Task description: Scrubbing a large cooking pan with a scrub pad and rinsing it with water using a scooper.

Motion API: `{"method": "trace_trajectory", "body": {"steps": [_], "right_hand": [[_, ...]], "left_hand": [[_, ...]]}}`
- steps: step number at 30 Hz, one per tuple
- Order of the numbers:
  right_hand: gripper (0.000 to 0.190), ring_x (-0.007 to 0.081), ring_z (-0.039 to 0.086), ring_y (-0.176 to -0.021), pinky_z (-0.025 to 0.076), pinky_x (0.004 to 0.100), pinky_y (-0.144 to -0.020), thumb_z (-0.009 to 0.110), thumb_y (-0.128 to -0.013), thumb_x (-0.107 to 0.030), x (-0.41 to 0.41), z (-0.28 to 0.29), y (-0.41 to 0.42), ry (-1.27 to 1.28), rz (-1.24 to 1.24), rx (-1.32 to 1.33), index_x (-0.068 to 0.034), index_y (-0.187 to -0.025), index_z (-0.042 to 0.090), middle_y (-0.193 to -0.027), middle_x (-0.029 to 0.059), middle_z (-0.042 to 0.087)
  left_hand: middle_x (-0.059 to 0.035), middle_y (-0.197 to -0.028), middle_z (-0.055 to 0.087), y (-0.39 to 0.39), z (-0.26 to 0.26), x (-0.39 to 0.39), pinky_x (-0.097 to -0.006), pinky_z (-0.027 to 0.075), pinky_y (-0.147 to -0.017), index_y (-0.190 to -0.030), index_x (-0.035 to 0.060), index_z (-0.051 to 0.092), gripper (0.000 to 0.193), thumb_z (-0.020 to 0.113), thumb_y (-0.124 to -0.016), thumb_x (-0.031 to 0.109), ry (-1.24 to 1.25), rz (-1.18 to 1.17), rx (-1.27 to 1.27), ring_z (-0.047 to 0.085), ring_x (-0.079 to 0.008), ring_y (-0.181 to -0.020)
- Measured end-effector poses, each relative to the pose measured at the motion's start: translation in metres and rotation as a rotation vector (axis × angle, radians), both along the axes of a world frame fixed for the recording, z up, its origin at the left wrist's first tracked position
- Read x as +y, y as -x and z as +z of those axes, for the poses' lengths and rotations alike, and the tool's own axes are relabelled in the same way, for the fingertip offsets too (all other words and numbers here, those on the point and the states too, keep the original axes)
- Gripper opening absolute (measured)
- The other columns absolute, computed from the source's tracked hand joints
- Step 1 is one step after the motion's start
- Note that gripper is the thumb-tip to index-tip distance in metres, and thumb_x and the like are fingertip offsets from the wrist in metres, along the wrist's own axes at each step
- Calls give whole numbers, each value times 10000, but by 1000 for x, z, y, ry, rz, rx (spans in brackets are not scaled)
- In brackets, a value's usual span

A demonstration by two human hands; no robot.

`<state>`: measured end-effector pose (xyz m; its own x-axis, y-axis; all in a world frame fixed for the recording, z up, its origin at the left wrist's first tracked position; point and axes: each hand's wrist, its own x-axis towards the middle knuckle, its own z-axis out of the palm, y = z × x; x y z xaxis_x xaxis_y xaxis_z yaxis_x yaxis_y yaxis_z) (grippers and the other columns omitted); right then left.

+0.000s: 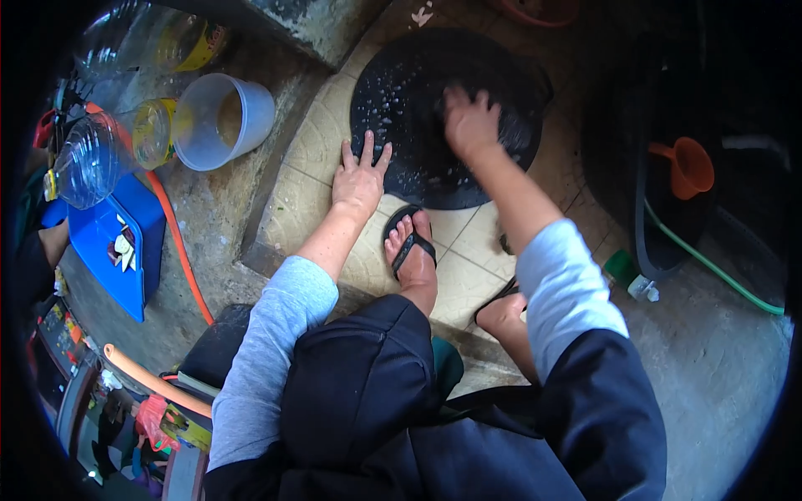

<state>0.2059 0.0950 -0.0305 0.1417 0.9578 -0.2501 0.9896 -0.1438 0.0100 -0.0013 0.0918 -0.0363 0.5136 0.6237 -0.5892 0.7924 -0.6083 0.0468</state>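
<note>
A large round black lid or disc [407,119], wet and dotted with suds or droplets, lies on cream floor tiles in front of me. My left hand [360,178] rests at its lower left rim, with fingers spread and nothing held. Over the middle right of the disc is my right hand [470,122], slightly blurred, fingers bent down towards the surface. Whether a small cloth or brush is under the right fingers cannot be seen. My foot in a black flip-flop [410,244] stands just below the disc's rim.
At left are a translucent plastic bucket [254,119], clear plastic bottles [94,160], a blue bin [150,250] with vegetable scraps and an orange hose [172,225]. At right, an orange dipper [692,168] is by a dark tub and a green hose [708,258]. A concrete ledge [269,206] edges the tiles.
</note>
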Motion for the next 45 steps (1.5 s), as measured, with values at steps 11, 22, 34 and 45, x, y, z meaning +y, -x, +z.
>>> {"method": "trace_trajectory", "body": {"steps": [11,22,34,45], "right_hand": [[461,329,401,-1206,364,536,-945,419,-862,-154,-11,-3,4,133,167,66,-124,-1319,471,-1401,24,402],[474,330,413,-1197,380,513,-918,443,-864,-184,-2,-9,29,70,196,243,-99,-1330,457,-1411,39,396],[535,386,383,-1217,353,517,-967,475,-836,-260,7,-5,26,-43,-112,224,-53,-1328,434,-1425,122,346],[479,343,275,-1343,304,514,-1023,426,-873,-184,-7,-17,-12,-100,-145,133,-98,-1344,424,-1459,64,334]], "left_hand": [[-91,-1535,129,0,-2,0,-435,440,-945,-1446,281,266,636,511,-868,177,-54,9,-26,248,-446,-1333],[-104,-1535,118,-5,1,-4,-458,429,-956,-1452,271,256,652,542,-868,232,10,33,6,208,-461,-1344],[-97,-1540,92,-10,9,-2,-470,430,-929,-1453,281,237,809,676,-779,365,80,37,45,174,-467,-1354],[-101,-1539,94,-2,6,4,-457,442,-929,-1457,276,230,846,700,-756,329,15,-4,16,221,-464,-1339]]}}
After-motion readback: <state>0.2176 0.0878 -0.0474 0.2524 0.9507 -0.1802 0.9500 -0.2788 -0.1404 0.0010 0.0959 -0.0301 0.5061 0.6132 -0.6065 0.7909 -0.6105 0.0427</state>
